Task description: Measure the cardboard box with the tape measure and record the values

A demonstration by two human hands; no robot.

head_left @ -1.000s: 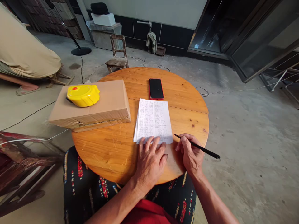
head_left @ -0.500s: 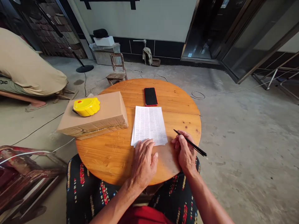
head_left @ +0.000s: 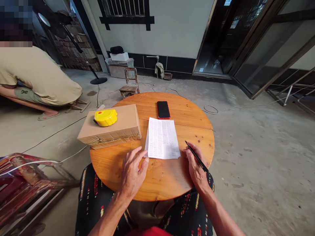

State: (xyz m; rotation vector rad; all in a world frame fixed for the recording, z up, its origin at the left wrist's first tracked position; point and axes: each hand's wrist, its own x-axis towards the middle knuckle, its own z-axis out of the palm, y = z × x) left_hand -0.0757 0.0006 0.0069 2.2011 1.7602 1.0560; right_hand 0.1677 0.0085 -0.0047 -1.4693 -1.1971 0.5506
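Note:
A small stack of white paper sheets [head_left: 162, 139], covered in rows of small writing, lies on the round wooden table [head_left: 162, 183]. At its lower left corner is my left hand [head_left: 133, 170], fingers spread, with the fingertips at the paper's edge. My right hand [head_left: 197, 167] rests to the right of the sheets, closed around a black pen [head_left: 197, 157] whose tip points up and left, clear of the paper. Just beyond the sheets lies a phone [head_left: 163, 109] with a red edge and a dark screen.
A cardboard box [head_left: 110, 127] stands on the table's left side, carrying a yellow tape measure [head_left: 105, 117]. Past the table is a small wooden chair [head_left: 130, 85]. A person in a beige shirt [head_left: 36, 75] sits at the left. Cables [head_left: 211, 109] run over the floor.
My left hand has slid left, from the paper's bottom edge to its lower left corner. The right hand keeps the pen, now tilted more steeply. The view has tipped upward and turned left.

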